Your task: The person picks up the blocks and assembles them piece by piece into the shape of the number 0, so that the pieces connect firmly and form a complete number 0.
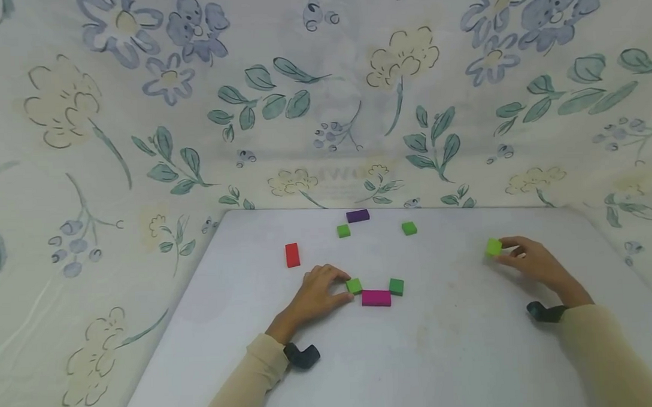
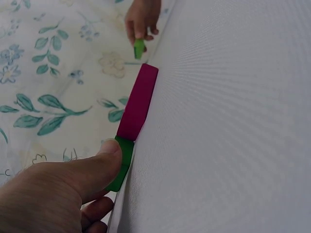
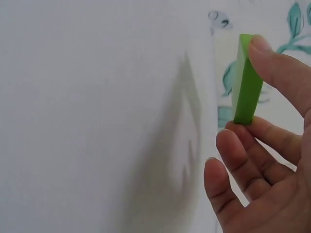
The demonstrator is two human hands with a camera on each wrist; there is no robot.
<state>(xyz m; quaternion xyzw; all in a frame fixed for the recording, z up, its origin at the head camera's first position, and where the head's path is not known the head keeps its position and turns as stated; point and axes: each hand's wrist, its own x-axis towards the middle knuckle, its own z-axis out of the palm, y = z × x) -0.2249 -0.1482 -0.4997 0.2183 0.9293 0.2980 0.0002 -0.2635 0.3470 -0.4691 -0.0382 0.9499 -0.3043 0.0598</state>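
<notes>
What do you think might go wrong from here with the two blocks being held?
The right hand pinches a lime-green, square-faced block, apparently above the white tabletop, so it might slip and drop.

The left hand pinches a green, square-faced block close against the magenta rectangular block, so a small nudge might shift that or the dark green, square-faced block near its other end.

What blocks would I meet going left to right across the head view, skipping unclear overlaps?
Red block, light green block in left hand, magenta block, dark green block, rear right green block, lime block in right hand.
</notes>
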